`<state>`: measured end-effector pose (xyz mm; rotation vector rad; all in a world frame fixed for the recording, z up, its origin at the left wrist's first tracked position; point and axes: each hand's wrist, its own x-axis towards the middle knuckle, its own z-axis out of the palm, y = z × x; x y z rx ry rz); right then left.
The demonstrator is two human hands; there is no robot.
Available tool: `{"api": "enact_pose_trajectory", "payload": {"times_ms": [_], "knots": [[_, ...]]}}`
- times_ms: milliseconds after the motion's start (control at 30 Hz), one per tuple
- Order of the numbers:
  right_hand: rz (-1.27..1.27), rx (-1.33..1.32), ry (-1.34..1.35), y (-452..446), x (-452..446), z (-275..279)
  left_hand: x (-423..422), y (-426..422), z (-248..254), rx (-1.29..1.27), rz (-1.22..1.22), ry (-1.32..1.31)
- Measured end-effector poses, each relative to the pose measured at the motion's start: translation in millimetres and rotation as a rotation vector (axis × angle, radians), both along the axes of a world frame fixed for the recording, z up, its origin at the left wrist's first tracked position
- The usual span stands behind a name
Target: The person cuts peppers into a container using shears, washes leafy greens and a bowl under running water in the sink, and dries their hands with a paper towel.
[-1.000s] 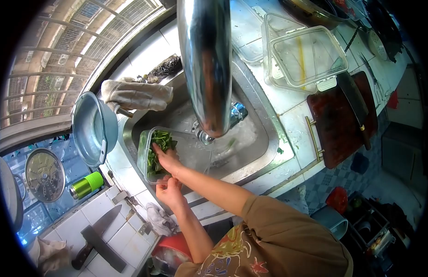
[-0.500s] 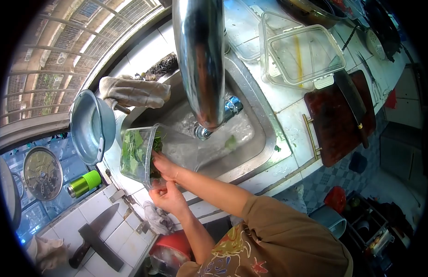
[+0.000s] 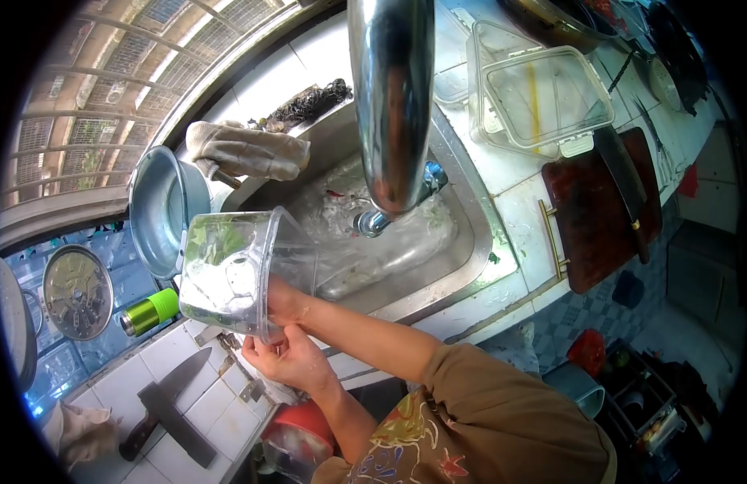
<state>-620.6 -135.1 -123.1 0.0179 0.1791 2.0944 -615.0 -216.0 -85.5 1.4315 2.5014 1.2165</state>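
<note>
A clear plastic container (image 3: 228, 278) is tipped on its side at the sink's left edge, its mouth facing the basin. Green leaves (image 3: 216, 240) show through its upper wall; glare hides part of the inside. My left hand (image 3: 289, 359) has its fingers closed on the container's lower rim. At the mouth is my right hand (image 3: 286, 302), its fingers hidden by the rim and wall. Water runs from the mouth into the metal sink (image 3: 462, 274), under the faucet (image 3: 394, 105).
Left of the sink are a grey-blue basin (image 3: 160, 214), a cloth (image 3: 252, 152), a green bottle (image 3: 150, 312) and a cleaver (image 3: 177, 423). To the right lie clear lidded containers (image 3: 539, 97) and a dark red board (image 3: 587, 234) with a knife (image 3: 619, 181) on it.
The container has tipped over and moved up and left, out of the basin, both hands going with it. The leaves have shifted behind its wall, and more water lies in the sink.
</note>
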Motion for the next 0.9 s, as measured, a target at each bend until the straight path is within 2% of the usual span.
{"api": "enact_pose_trajectory", "payload": {"times_ms": [200, 300, 367, 400, 467, 500, 567, 600, 633, 667, 700, 733, 800, 867, 900], "knots": [[-0.006, 0.002, 0.063, 4, 2, 9, 3, 2, 5, 0.087, -0.028, -0.035], [0.024, 0.010, 0.047, 7, 7, 10, 5, 4, 6, 0.085, -0.029, -0.008], [0.023, 0.006, -0.056, 9, 9, 6, 6, 4, 5, 0.048, -0.056, -0.033], [0.025, 0.001, -0.231, 11, 6, -5, 3, 4, -2, 0.049, -0.056, -0.035], [-0.022, 0.013, -0.574, 16, 7, -26, -6, 1, -23, 0.046, -0.129, -0.302], [-0.071, 0.034, -0.738, 21, 15, -32, -5, 3, -27, 0.050, -0.124, -0.305], [-0.195, -0.001, -1.132, 29, 36, -43, 0, 12, -36, -0.005, 0.042, -0.982], [-0.141, 0.041, -1.218, 32, 54, -50, -2, 14, -43, 0.007, 0.050, -0.989], [-0.085, 0.086, -1.305, 34, 72, -57, -8, 17, -54, -0.069, 0.079, -1.260], [-0.040, 0.113, -1.539, 35, 84, -57, -12, 19, -65, -0.148, 0.105, -1.530], [0.005, 0.141, -1.775, 36, 94, -58, -10, 18, -75, -0.135, 0.111, -1.541], [0.016, 0.157, -1.785, 38, 101, -66, -7, 17, -86, -0.172, 0.153, -1.604], [0.219, 0.400, -2.132, 42, 116, -87, -3, 14, -107, -0.205, 0.186, -1.740], [0.375, 0.506, -2.131, 40, 135, -64, 1, 12, -111, -0.213, 0.201, -1.771], [0.428, 0.640, -2.218, 37, 144, -45, 2, 14, -112, -0.224, 0.196, -1.790]]}}
